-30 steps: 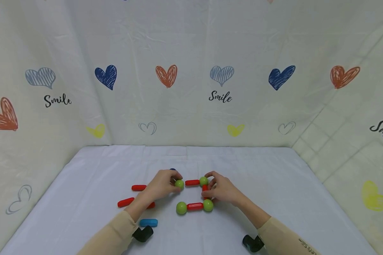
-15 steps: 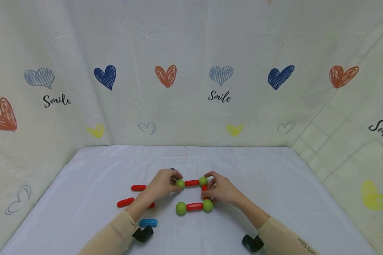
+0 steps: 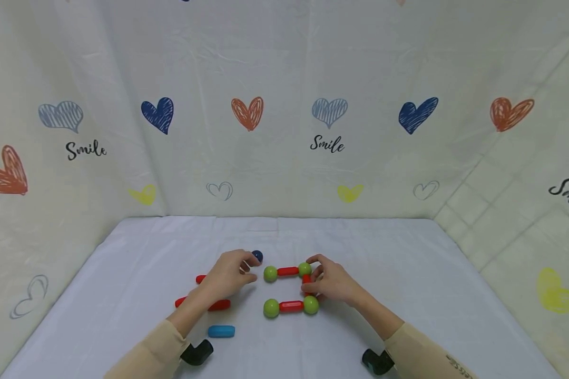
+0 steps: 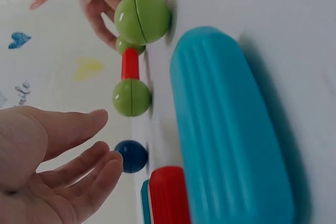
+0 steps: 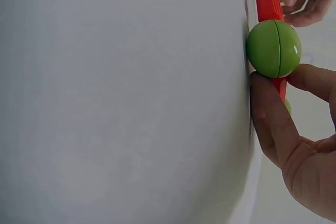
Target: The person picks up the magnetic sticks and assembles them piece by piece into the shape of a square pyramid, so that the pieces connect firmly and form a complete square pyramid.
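Observation:
Green balls and red sticks form a three-sided frame on the white table, its left side unjoined. In the head view its far left green ball (image 3: 270, 273) ends the far red stick (image 3: 287, 271); a near left green ball (image 3: 271, 308) ends the near one. My left hand (image 3: 229, 271) is apart from the frame, thumb and fingers spread, holding nothing. Just beyond its fingertips sits a dark blue ball (image 3: 258, 256). My right hand (image 3: 334, 283) grips the frame's right red stick (image 3: 306, 281), by the near right green ball (image 5: 274, 49); fingers partly hide the stick.
Loose red sticks (image 3: 219, 305) lie under and beside my left forearm. A blue stick (image 3: 221, 331) lies closer to me, large in the left wrist view. Black wrist cameras (image 3: 197, 352) sit by both sleeves. A patterned curtain (image 3: 284, 173) stands behind the table.
The far red stick's left end has met the green ball my left hand was holding. That hand has let go and drawn left, uncovering the dark blue ball. My right hand stays in place.

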The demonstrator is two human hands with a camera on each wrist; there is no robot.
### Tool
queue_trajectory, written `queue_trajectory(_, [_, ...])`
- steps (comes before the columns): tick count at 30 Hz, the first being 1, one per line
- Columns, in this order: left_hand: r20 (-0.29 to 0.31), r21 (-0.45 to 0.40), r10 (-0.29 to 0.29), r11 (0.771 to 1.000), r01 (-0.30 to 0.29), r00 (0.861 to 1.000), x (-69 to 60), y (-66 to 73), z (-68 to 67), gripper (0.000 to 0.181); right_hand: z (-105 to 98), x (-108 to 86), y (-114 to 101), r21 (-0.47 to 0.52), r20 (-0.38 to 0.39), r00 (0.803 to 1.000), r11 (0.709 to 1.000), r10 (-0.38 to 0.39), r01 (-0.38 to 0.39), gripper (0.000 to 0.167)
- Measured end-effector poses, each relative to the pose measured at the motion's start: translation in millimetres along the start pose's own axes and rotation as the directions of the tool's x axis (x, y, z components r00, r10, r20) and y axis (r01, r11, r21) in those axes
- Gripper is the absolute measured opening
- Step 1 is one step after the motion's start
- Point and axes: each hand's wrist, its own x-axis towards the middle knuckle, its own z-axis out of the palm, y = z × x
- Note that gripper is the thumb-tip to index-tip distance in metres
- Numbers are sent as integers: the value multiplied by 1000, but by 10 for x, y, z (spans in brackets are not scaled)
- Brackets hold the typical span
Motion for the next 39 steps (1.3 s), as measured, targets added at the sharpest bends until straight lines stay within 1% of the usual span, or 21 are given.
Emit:
queue_trajectory(2, [-16,0,-9,1000,9,1000,-31,-19,-36,27,-3,2,7,8,0,1000,1000,0,0,62])
queue_trajectory(4, [-26,-3,-32,999,32,999,-56,-41,-72,26,-4,6,14,15,-1,1000,1000,1,-1,61])
queue_trajectory(9, [-45,-9,-115,993,114,992,-105,-122,-152,25,-8,10,22,7,-8,1000,1000,11,-11,61])
queue_trajectory(11, [-54,-9,-132,991,132,990,-120,-164,-188,24,-9,10,23,4,-9,1000,1000,12,-12,61])
queue_trajectory(14, [-53,-10,-154,988,154,987,-142,-233,-253,23,-11,6,19,8,-9,1000,1000,14,-14,61])
queue_trajectory(18, [-43,-42,-187,982,186,981,-174,-319,-352,25,-11,0,13,13,-9,1000,1000,18,-18,61])
queue_trajectory(21, [-31,-61,-210,976,207,977,-202,-370,-429,26,-11,0,8,15,-8,1000,1000,17,-16,61])
queue_trajectory(23, [-19,-57,-226,973,225,974,-221,-401,-475,27,-10,1,5,15,-8,1000,1000,15,-15,61])
queue_trajectory(31, [46,-52,-246,967,248,968,-263,-552,-607,25,-2,15,13,6,-6,1000,1000,9,-9,61])
queue_trajectory(35, [86,-48,-270,960,274,959,-265,-581,-636,26,-3,17,17,6,-7,1000,1000,11,-11,62])
queue_trajectory(39, [119,-22,-277,959,281,953,-265,-563,-649,29,-1,16,17,8,-8,1000,1000,14,-14,62])
